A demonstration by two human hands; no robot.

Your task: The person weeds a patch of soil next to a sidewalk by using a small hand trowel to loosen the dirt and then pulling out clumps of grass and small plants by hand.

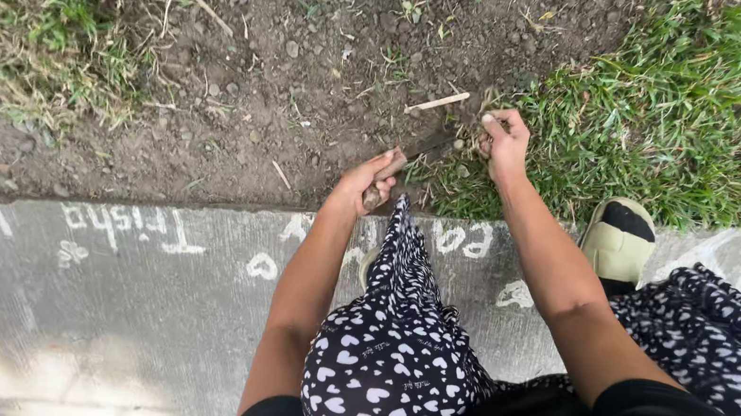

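Your left hand [366, 182]: fingers clenched round wooden handle of knife [413, 159], blade angled up-right over bare soil [313, 67], tip beside grass edge. Wrist bent, forearm running straight down frame. Your right hand [503, 143]: fingertips pinched on grass tuft [490, 107], just past blade tip. Forearm slanting down-right, crossing concrete curb [92, 295]. Pale stick [437, 102] lying near right hand. 1 shoe [619, 239] on curb.

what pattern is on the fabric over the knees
White hearts on black fabric, clearest in the head view.
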